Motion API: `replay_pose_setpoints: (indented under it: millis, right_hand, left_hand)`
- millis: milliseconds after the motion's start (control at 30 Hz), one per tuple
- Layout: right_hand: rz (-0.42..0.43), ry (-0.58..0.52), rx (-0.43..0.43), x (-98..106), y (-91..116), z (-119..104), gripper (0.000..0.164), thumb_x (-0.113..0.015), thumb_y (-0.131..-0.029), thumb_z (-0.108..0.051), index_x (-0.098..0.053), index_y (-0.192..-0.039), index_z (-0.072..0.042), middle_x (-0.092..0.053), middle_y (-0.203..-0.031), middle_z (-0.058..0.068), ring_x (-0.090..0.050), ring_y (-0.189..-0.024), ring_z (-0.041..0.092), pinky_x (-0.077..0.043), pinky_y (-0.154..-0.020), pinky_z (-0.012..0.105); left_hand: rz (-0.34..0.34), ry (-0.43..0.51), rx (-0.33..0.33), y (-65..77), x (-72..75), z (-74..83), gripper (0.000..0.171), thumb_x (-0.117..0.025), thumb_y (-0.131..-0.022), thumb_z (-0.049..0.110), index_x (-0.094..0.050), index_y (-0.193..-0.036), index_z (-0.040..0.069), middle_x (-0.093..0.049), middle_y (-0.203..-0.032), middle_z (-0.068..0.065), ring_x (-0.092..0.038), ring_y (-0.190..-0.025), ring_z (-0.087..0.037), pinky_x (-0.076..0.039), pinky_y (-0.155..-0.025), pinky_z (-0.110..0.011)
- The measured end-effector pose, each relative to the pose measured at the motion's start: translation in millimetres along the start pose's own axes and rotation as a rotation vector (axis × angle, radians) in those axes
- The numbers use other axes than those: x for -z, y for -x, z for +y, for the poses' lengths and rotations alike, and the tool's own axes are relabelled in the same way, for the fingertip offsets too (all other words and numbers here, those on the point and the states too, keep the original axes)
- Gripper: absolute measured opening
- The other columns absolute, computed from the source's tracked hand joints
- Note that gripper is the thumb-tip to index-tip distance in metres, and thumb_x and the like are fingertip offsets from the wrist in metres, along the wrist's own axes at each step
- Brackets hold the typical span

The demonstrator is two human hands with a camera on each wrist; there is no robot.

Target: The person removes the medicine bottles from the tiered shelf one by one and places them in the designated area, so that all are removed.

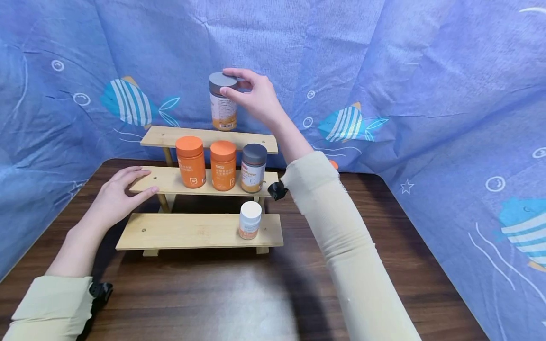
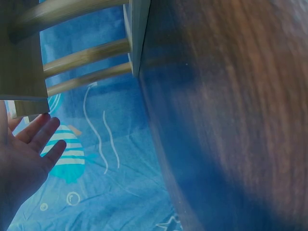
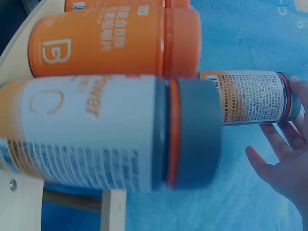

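My right hand (image 1: 260, 97) holds a grey-lidded supplement jar (image 1: 223, 111) by its lid, upright above or just at the top shelf; I cannot tell whether its base touches. In the right wrist view the thumb and fingers are on that jar's lid. My left hand (image 1: 112, 196) is at the left end of the wooden three-tier rack (image 1: 183, 232), fingers extended beside the middle shelf's edge. On the middle shelf stand two orange jars (image 1: 190, 163) (image 1: 223, 166) and another grey-lidded jar (image 1: 253, 173). A small white-capped bottle (image 1: 249, 225) stands on the lowest shelf, towards its right end.
The rack stands on a dark wood table (image 1: 204, 293). A blue fish-patterned cloth (image 1: 273, 38) hangs behind and along the sides. Something orange (image 1: 333, 164) shows partly behind my right sleeve (image 1: 341, 227).
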State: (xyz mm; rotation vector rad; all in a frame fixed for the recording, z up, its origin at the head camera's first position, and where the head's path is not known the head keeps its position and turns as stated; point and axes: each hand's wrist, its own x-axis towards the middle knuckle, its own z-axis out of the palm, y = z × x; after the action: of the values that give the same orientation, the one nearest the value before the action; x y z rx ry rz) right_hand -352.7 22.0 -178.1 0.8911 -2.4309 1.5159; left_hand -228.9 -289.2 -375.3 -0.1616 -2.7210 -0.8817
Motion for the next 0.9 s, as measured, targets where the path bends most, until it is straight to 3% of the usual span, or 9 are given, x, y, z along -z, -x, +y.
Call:
replay_pose_setpoints:
  millis: [600, 900]
  right_hand:
    - [0.049, -0.06, 0.011, 47, 37, -33, 0.044, -0.071, -0.084, -0.014, -0.06, -0.126, -0.009, -0.059, -0.127, 0.004, -0.059, -0.11, 0.01, -0.048, -0.091, 0.026]
    - [0.139, -0.127, 0.027, 72, 36, -20, 0.043, -0.075, -0.08, -0.011, -0.063, -0.121, -0.008, -0.063, -0.119, 0.007, -0.062, -0.106, 0.013, -0.049, -0.091, 0.027]
  left_hand:
    - [0.0, -0.015, -0.017, -0.2, -2.8, -1.3, 0.068, -0.063, -0.086, 0.048, -0.048, -0.135, 0.003, -0.033, -0.145, -0.026, -0.028, -0.131, -0.051, -0.026, -0.096, -0.069]
    - [-0.006, -0.024, -0.021, -0.7, -1.8, 0.1, 0.068, -0.063, -0.087, 0.048, -0.047, -0.135, 0.002, -0.032, -0.145, -0.027, -0.028, -0.131, -0.051, -0.026, -0.096, -0.069]
